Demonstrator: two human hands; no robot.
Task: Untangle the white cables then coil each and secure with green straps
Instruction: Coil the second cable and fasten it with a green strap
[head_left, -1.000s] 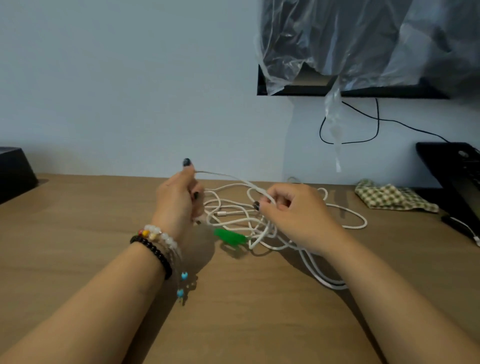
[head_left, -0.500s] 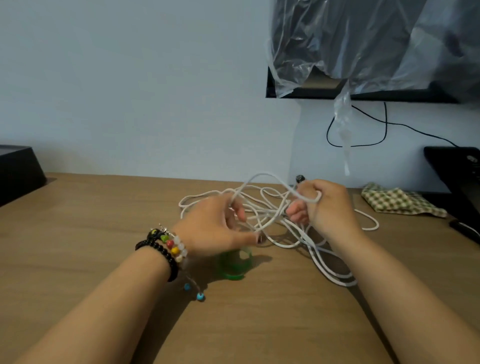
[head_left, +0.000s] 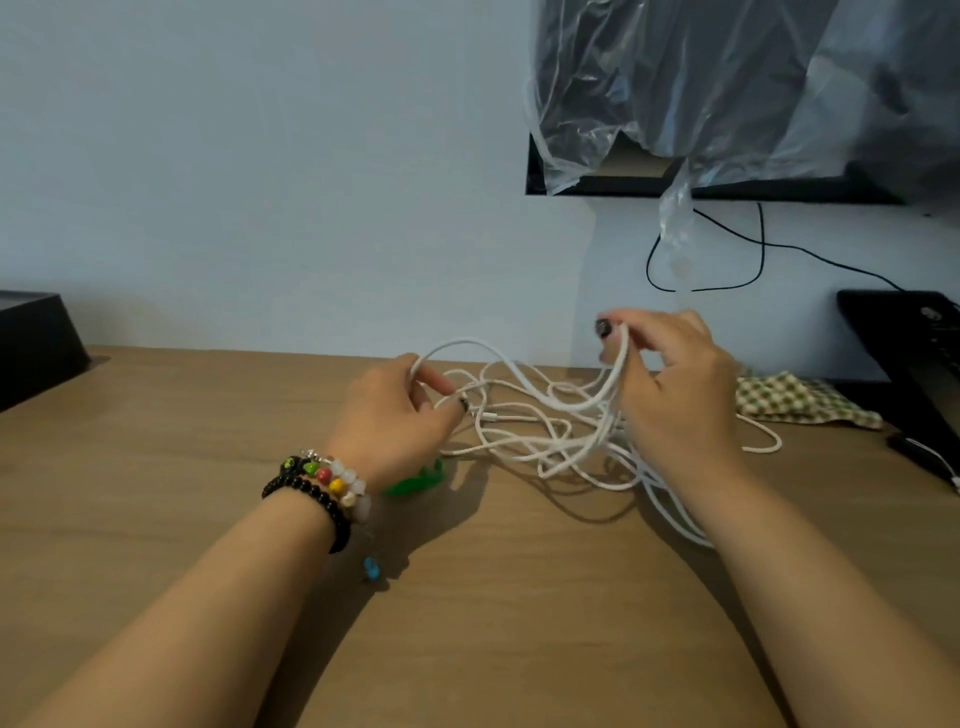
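Observation:
A tangle of white cables (head_left: 540, 431) lies on the wooden desk (head_left: 493, 597) between my hands. My left hand (head_left: 395, 415) pinches a strand at the left side of the tangle. My right hand (head_left: 675, 384) is raised above the desk and holds several loops lifted out of the pile. Part of a green strap (head_left: 415, 480) shows on the desk just below my left wrist, mostly hidden by it. More cable runs under my right forearm toward the desk's front right.
A checked green cloth (head_left: 800, 400) lies at the back right. A black device (head_left: 914, 353) stands at the far right, a black box (head_left: 31, 343) at the far left. A plastic-covered screen (head_left: 727, 104) hangs on the wall, with a black wire (head_left: 758, 249) below.
My right hand has risen and moved right, lifting loops higher out of the tangle. My left hand has shifted back toward the pile, now covering most of the green strap.

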